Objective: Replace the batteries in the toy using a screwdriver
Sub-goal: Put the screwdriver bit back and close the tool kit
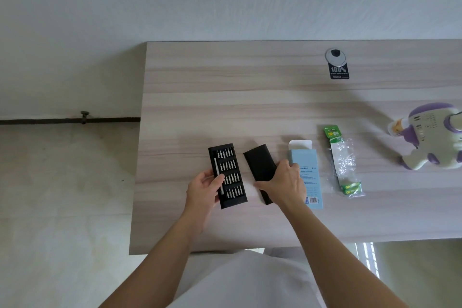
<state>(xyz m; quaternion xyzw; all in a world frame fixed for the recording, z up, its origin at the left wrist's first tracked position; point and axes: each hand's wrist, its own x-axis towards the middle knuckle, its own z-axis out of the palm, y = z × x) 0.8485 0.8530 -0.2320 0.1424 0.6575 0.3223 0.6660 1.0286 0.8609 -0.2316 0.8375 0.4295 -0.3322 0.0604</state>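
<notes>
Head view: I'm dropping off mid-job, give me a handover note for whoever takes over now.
Left hand grips the bit tray, thumb across the screwdriver handle lying in it.
Right hand holds the black sleeve beside the tray.
To the right of the sleeve on the table: the blue box, flap open, then the battery pack, then the toy at far right, untouched.
Done: tray is out of its sleeve.
Left: take driver and bit, unscrew the toy's battery cover, swap batteries, close.

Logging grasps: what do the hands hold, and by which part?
Left hand grips the screwdriver bit tray by its left edge, thumb on top. Right hand grips the black sleeve across its near half.
</notes>
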